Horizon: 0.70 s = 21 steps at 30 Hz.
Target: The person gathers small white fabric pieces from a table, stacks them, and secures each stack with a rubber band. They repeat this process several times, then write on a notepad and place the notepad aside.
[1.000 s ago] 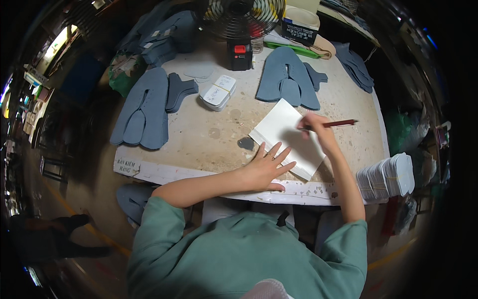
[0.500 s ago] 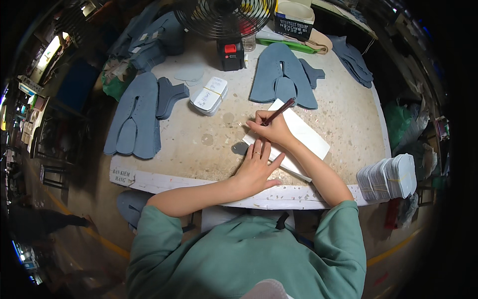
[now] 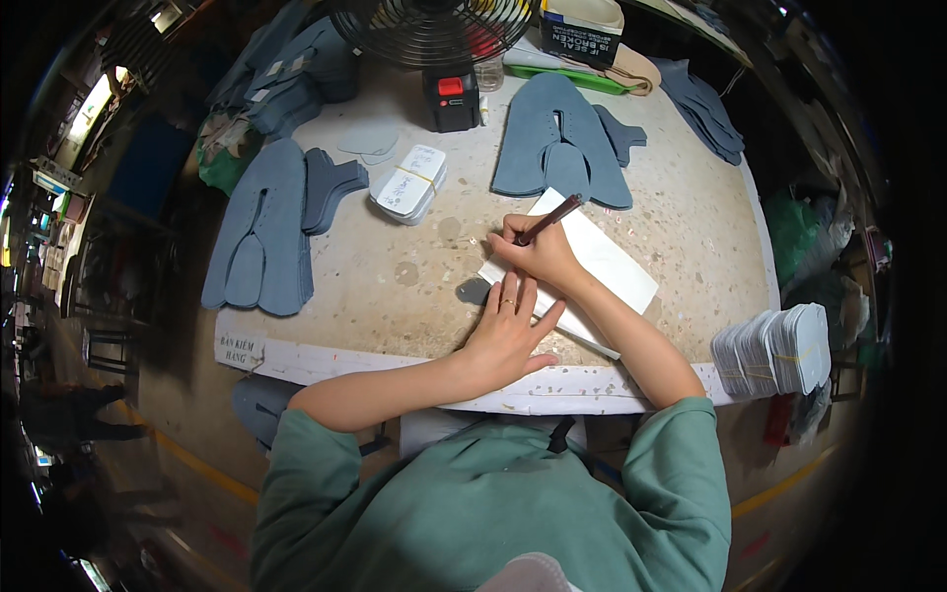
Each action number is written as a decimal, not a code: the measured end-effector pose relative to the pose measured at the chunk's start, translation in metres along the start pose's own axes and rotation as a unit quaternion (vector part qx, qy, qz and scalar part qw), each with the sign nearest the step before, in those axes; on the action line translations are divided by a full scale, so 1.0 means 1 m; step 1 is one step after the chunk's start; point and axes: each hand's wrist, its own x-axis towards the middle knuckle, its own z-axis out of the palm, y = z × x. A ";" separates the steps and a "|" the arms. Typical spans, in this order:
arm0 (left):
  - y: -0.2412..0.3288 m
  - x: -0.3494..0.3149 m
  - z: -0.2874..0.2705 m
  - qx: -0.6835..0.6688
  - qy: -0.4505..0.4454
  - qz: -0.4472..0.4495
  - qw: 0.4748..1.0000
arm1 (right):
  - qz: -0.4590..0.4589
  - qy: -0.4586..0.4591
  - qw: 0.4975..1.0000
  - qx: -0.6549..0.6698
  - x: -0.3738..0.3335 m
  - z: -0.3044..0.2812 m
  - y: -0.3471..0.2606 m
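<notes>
A dark red pen [image 3: 552, 217] is gripped in my right hand [image 3: 539, 251], its tip hidden behind the fingers over the paper. The white paper [image 3: 614, 268] lies at a slant on the table, partly under my right forearm. My left hand [image 3: 505, 331] rests flat with fingers spread, its fingertips on the paper's near left edge and a ring on one finger. Beside those fingertips is a small dark grey piece [image 3: 473, 290]. Just beyond the paper lie stacked blue-grey shoe upper pieces [image 3: 562, 138].
More blue-grey upper pieces [image 3: 258, 232] lie at the left. A banded stack of white cards [image 3: 408, 185] sits mid-table. Behind it stands a black fan [image 3: 434, 30]. Banded white insole-shaped pieces [image 3: 771, 351] stand at the right front corner. A green tray [image 3: 577, 79] is at the back.
The view has shifted slightly. Both hands keep nearly the same place on the paper, and the pen is still in my right hand.
</notes>
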 end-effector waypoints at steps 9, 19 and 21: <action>0.000 0.000 -0.002 0.008 0.000 0.001 1.000 | 0.018 0.017 1.000 -0.009 0.001 0.002 0.005; 0.001 0.000 -0.001 0.002 -0.009 -0.003 1.000 | -0.001 0.029 0.999 -0.021 0.000 0.002 0.005; 0.001 0.000 0.000 0.004 -0.001 0.000 1.000 | 0.000 0.043 0.999 -0.026 0.000 0.003 0.006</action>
